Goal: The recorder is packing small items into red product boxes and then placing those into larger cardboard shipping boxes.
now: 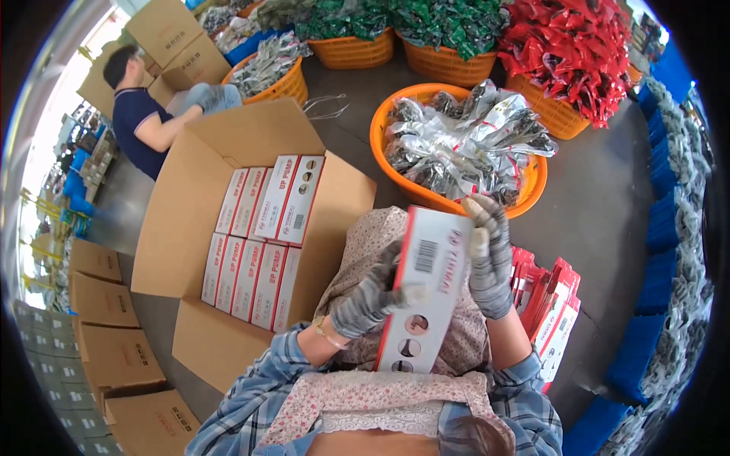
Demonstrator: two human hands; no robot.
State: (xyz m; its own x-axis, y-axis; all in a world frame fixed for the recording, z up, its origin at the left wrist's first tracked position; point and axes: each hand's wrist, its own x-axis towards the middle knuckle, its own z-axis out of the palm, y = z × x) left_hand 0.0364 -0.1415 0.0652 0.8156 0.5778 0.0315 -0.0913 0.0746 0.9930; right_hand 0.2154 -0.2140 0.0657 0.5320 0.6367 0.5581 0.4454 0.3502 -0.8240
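A long white carton with red edges (433, 285) is held upright over my lap, its face printed with a barcode and round pictures. My left hand (370, 292), in a grey striped glove, grips its left side with the thumb across the face. At the top right edge, my gloved right hand (490, 262) closes on the carton's end. To my left stands an open cardboard box (163, 251), where rows of similar small cartons (251, 281) are packed. Flattened red and white cartons (557, 323) lie in a pile beside my right forearm.
An orange basket (378, 152) of plastic-bagged parts stands just ahead. Beyond it are baskets of green bags (449, 30) and red bags (563, 53). Blue bins (658, 281) line the right side. Brown cardboard boxes (118, 353) stand at left; another person (148, 114) sits at far left.
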